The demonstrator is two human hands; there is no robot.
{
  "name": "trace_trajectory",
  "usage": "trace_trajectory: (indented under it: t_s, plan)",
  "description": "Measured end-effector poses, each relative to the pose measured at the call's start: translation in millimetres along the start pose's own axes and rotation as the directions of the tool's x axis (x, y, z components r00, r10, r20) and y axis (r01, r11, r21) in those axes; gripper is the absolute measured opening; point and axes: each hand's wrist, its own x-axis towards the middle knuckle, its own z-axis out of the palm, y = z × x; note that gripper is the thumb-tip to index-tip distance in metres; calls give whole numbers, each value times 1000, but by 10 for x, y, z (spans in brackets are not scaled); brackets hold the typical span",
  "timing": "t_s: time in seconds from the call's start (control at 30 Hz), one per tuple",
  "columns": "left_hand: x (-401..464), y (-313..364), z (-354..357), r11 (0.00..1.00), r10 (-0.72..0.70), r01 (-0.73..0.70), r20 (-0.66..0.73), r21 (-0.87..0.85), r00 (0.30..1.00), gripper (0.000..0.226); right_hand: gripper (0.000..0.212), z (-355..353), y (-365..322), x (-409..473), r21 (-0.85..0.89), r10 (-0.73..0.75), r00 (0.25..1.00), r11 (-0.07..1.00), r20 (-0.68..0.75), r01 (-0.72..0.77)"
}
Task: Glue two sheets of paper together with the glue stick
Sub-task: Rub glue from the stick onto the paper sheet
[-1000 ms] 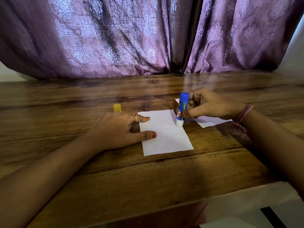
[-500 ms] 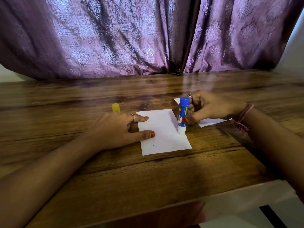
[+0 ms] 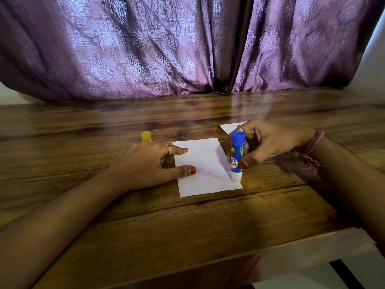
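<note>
Head view, only one on offer. Glue stick upright, cap off, white end down on near right corner of front sheet. Gripped in right hand: thumb and fingers curled round the blue barrel, thumbnail over the label. Left hand flat on the table, thumb and one finger stretched straight onto the sheet's left edge, pinning it; nothing grasped. Yellow cap standing just beyond left-hand knuckles, apart from the stick. Second sheet lying behind and under the right hand, mostly hidden, not overlapping the first as far as can be told. Purple curtain at the back.

Progress, as judged: uncapping done, gluing under way along the right side. Glue film itself not visible; extent of coverage cannot be told. Left to do: finish spreading, set stick aside, lay second sheet on top, press down.
</note>
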Motion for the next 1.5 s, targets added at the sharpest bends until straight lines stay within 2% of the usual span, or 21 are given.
trace_trajectory:
  t_s: [0.2,0.4,0.83,0.9,0.97,1.03,1.13,1.27,1.4,1.5]
  plan:
    - [6,-7,4,1000,2,-2,0,23,1000,85,24,-8,-20,-3,-22,18,1000,1000,-23,-19]
    - [8,-5,3,1000,6,-6,9,21,1000,86,13,43,-48,-23,12,-8,1000,1000,26,7]
    - [20,-18,20,1000,-3,2,18,12,1000,85,17,15,-58,-45,28,-12,999,1000,41,10]
    - [16,-8,18,1000,-11,11,10,17,1000,86,20,-18,-62,-73,81,-28,999,996,-20,29]
    - [9,11,15,999,-27,27,1,26,1000,86,20,-49,-60,-92,182,-41,982,980,-187,75]
    - [6,37,12,998,-46,47,-9,37,999,90,14,-73,-57,-90,282,-16,934,951,-357,124]
    - [-3,75,13,994,-97,97,-9,56,995,92,17,-32,-67,-89,427,86,864,890,-496,156]
    - [-16,106,8,985,-162,161,12,62,987,95,23,132,-34,-212,521,214,810,844,-546,128]
    - [-33,101,-15,989,-146,145,51,25,988,96,30,352,9,-405,688,366,771,715,-521,126]
    - [-26,94,-17,992,-123,121,86,22,989,97,31,488,15,-479,704,432,724,702,-538,104]
